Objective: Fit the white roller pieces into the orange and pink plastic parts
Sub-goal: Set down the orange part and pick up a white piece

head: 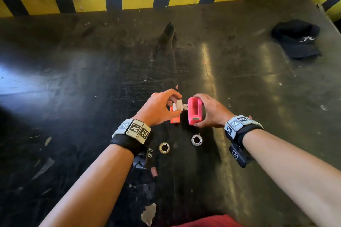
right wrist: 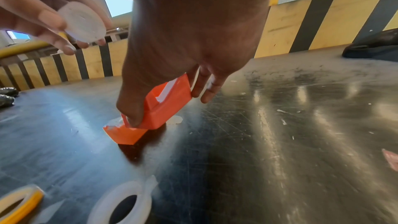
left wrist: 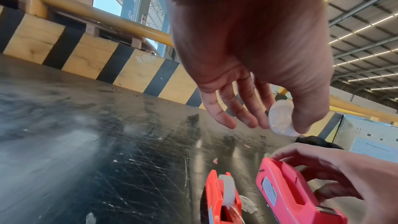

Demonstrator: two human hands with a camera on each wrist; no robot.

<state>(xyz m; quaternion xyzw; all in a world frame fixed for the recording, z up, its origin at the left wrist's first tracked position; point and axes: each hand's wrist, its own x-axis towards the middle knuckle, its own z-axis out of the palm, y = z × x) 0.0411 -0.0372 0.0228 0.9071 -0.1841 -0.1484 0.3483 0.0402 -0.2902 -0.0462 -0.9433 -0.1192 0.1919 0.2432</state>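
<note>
The left hand (head: 158,108) pinches a white roller (left wrist: 281,118) between thumb and forefinger; the other fingers (left wrist: 217,111) hang loose and a little spread. The roller is a short round drum, matte, held in the air above the orange part (left wrist: 221,198), in the middle of the head view. Only the left wrist view shows that a second white roller (left wrist: 227,188) already sits in the slot of the orange part.

The right hand (head: 212,112) holds the pink part (head: 195,111) by its sides, thumb at the near end and fingers curled round the far end. In the right wrist view this part looks orange, and its near end is tilted up from the table (head: 92,79). Both parts are smooth hard plastic, like boxes with an open slot on top; their long axes run from near to far, side by side and a little apart.

Two tape rolls (head: 164,148) lie near, in the lower centre. The table is dark, shiny and scratched. A black cap (head: 297,39) lies at the upper right.
</note>
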